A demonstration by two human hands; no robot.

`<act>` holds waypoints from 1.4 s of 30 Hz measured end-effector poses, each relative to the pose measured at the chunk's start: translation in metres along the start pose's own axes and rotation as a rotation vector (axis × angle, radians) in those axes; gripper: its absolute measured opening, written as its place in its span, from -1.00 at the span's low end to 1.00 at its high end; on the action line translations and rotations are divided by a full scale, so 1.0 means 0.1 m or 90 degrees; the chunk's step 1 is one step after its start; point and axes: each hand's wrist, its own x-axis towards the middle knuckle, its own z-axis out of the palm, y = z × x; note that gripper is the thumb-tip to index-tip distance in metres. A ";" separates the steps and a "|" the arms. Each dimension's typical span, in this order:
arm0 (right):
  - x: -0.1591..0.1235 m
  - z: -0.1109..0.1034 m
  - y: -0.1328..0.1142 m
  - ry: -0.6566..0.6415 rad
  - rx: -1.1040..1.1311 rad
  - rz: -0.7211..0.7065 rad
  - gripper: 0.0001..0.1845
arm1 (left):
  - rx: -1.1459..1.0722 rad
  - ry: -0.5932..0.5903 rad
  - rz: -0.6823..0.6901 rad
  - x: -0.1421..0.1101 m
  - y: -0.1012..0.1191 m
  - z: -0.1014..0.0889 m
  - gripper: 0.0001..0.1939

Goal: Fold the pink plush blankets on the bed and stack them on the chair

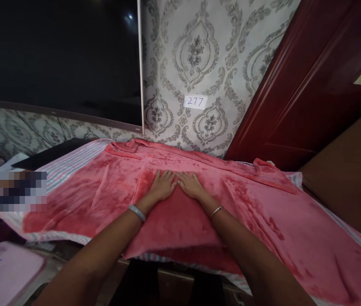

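Observation:
A pink plush blanket (247, 212) lies spread over a striped sheet (72, 163) on a table-like surface. Both my hands rest flat on the blanket near its middle, side by side with fingertips almost touching. My left hand (163, 185) has its fingers stretched out and lies palm down; a pale bangle sits on that wrist. My right hand (190, 185) is also flat and open, with a thin bracelet on its wrist. Beneath my forearms a folded layer of the blanket forms a smoother panel that reaches the near edge.
A dark TV screen (55, 55) hangs on the patterned wall, which bears a label reading 277 (195, 101). A dark red door (311, 85) stands at right. A pink flat object (8, 272) lies at lower left. A blurred patch covers something at left.

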 end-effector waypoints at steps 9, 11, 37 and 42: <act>-0.23 -0.11 0.78 -0.007 -0.030 0.193 -0.41 | -0.012 -0.076 -0.035 0.11 -0.68 -0.17 -0.37; -0.27 -0.08 0.87 0.015 -0.012 0.225 -0.43 | -0.016 -0.065 -0.056 0.12 -0.82 -0.13 -0.37; -0.20 -0.22 0.71 -0.005 0.006 0.293 -0.39 | -0.009 0.021 -0.071 0.11 -0.82 0.03 -0.41; 0.07 -0.33 -0.09 0.018 -0.010 0.089 -0.40 | 0.003 0.027 -0.075 0.11 -0.81 0.05 -0.41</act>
